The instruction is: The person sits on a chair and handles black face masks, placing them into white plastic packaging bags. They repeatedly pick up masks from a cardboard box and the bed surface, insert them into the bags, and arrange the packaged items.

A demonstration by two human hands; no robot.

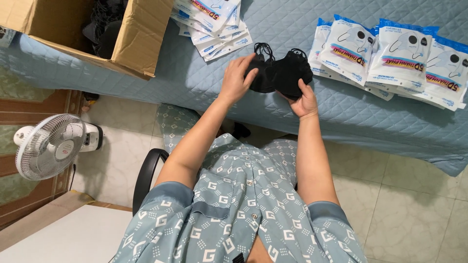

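Gripping black masks (282,73), both hands (236,78), loops tangled

- The cardboard box (131,41) runs off the top and left edges; the dark things inside sit in shadow, too murky to identify.
- The left hand (237,78) covers part of the black masks (282,73), so their count is unclear.
- The right-hand pouches (438,73) are clipped by the frame edge.

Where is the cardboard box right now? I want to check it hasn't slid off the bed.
In the head view the cardboard box sits top left on the blue quilt, beside a loose stack of flat packets.
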